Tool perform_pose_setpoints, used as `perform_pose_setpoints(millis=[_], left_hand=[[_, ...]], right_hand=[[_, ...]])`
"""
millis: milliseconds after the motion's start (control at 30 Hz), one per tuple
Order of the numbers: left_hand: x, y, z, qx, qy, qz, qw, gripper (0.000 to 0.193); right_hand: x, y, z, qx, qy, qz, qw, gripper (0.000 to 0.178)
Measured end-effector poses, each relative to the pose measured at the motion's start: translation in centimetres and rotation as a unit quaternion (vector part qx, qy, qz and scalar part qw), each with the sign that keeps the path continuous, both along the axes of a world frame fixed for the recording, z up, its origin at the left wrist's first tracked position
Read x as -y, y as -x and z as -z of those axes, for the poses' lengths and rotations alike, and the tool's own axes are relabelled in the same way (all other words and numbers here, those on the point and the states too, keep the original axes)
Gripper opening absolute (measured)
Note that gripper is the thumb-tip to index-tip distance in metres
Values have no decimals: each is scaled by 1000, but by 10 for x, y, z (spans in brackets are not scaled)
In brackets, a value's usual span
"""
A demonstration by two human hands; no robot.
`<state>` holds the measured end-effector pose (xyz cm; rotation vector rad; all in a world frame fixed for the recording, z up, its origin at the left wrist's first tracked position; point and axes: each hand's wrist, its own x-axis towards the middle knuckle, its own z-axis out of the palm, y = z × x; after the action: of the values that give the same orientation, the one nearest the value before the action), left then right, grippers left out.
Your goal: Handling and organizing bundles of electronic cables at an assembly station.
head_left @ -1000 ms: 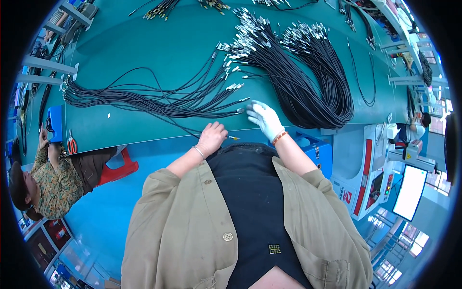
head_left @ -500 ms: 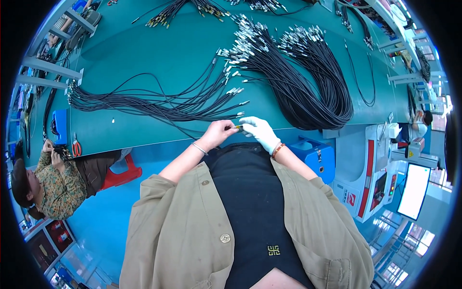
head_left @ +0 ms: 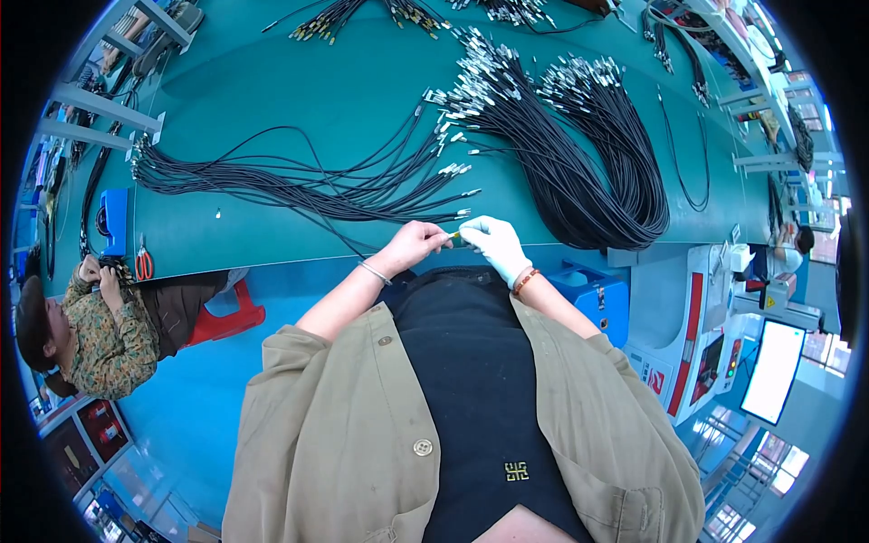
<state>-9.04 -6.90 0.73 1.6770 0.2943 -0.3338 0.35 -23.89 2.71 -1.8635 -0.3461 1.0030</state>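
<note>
Left hand [head_left: 412, 246] and gloved right hand [head_left: 493, 244] met at the near edge of the teal counter [head_left: 299, 100], each grip pinched on one small cable end [head_left: 455, 236] (detail unclear), black cable bundle [head_left: 299, 185] beside, looped coil [head_left: 588, 172] further right.

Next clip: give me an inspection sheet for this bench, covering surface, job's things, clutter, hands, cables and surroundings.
Surface: teal bench top, curved by the lens.
Job's things: a small connector piece pinched between both hands at the bench's near edge.
Clutter: red-handled cutters and a blue box at the left end.
Hands: left hand bare, right hand in a pale glove, fingertips meeting on the piece.
Cables: loose fan of black cables at left; big looped bundle with metal ends at right.
Surroundings: another seated person at left; a machine with a bright screen at right.
</note>
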Motion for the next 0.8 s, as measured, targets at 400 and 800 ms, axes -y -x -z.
perform_pose_setpoints(millis=[400, 800], left_hand=[[11, -2, -1, 34, -39, -21, 998, 20], [14, -3, 15, 5, -66, -10, 998, 21]], right_hand=[[4, 1, -13, -131, -64, 30, 989, 26], [5, 4, -11, -127, -49, 30, 990, 25]])
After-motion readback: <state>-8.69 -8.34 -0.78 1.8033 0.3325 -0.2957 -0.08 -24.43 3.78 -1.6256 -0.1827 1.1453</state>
